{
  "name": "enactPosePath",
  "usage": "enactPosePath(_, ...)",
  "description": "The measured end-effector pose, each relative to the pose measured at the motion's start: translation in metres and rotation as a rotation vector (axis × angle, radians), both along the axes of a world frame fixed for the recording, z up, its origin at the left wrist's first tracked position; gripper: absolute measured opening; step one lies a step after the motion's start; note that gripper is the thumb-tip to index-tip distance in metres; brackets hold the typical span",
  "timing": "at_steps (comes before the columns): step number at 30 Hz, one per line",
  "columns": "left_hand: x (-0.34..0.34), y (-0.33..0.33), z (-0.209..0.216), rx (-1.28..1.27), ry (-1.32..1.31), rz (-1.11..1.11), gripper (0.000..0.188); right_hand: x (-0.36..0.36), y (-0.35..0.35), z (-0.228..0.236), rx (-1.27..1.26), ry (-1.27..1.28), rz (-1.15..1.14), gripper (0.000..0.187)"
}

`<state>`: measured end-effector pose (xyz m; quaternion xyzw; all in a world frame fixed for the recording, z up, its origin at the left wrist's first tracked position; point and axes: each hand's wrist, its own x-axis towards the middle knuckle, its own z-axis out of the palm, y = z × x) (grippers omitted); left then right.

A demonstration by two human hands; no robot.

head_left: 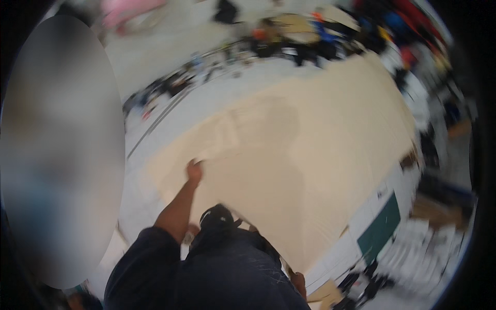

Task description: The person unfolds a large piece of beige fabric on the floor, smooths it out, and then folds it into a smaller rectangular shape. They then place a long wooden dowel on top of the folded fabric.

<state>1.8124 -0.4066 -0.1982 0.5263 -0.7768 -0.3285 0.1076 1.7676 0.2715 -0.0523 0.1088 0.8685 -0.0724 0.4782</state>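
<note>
A large beige sheet (341, 129) is spread over a white table; blur keeps me from telling whether it is cloth or paper. My left hand (195, 170) reaches forward, its fingers closed on the sheet's edge at the left. Near my body, at the lower right, my right hand (298, 281) is closed at the sheet's near corner. Between the two hands the near edge runs slantwise in front of my dark clothing. My shadow falls across the middle of the sheet. Motion blur smears the fingers of both hands.
A green cutting mat (380, 227) lies right of the sheet. Mixed items (294, 39) crowd the table's far side, with white stacked material (429, 253) at the right. Something pink (132, 11) is at the far left. A large blurred patch covers the left side.
</note>
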Motion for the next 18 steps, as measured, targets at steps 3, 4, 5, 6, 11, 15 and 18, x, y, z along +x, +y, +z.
enactPosePath(3,-0.022,0.064,0.009,-0.054,0.06,0.147,0.033,0.022,0.017,-0.017,0.038,0.151,0.103,0.065)
enactPosePath(4,-0.034,0.076,0.031,0.016,0.221,0.186,0.029,0.017,0.054,-0.057,0.131,-0.004,0.349,0.044)
enactPosePath(5,-0.049,0.085,0.063,0.191,0.18,0.187,0.024,0.008,0.084,-0.071,0.089,0.061,0.549,0.038)
enactPosePath(6,-0.044,0.087,0.088,0.312,0.144,0.209,0.021,-0.003,0.097,-0.071,0.032,0.111,0.757,0.034)
enactPosePath(11,0.014,0.096,0.107,0.368,0.18,0.409,0.02,-0.06,0.071,-0.012,0.076,0.013,0.803,0.037)
enactPosePath(15,0.018,0.093,0.115,0.37,0.207,0.402,0.016,-0.061,0.039,0.025,0.131,0.058,0.352,0.055)
enactPosePath(18,0.017,0.089,0.112,0.328,0.263,0.337,0.018,-0.052,0.038,0.036,0.16,0.123,0.307,0.058)
